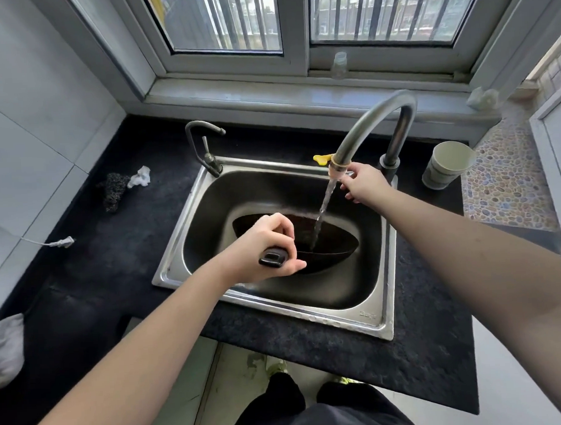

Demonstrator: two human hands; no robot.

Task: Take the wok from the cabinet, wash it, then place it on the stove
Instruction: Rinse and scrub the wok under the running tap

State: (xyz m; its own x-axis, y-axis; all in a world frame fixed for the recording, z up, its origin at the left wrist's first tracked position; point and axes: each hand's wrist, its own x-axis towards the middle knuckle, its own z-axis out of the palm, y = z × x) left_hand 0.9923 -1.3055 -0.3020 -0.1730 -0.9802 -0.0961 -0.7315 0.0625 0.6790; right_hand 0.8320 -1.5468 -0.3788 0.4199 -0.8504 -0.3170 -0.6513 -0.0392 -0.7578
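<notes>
A dark wok [325, 239] sits tilted inside the steel sink [276, 296]. My left hand [261, 248] grips its black handle over the sink's front left part. Water runs from the tall curved faucet [372, 128] in a slanted stream into the wok. My right hand [363, 181] is at the faucet's spout end, fingers curled near the nozzle; whether it holds the nozzle is unclear. The stove is out of view.
A small second tap [205, 145] stands at the sink's back left. A dark scrubber [114, 190] and a crumpled white cloth [140, 177] lie on the black counter left of the sink. A pale cup [447, 165] stands at the right, a yellow item [322, 159] behind the sink.
</notes>
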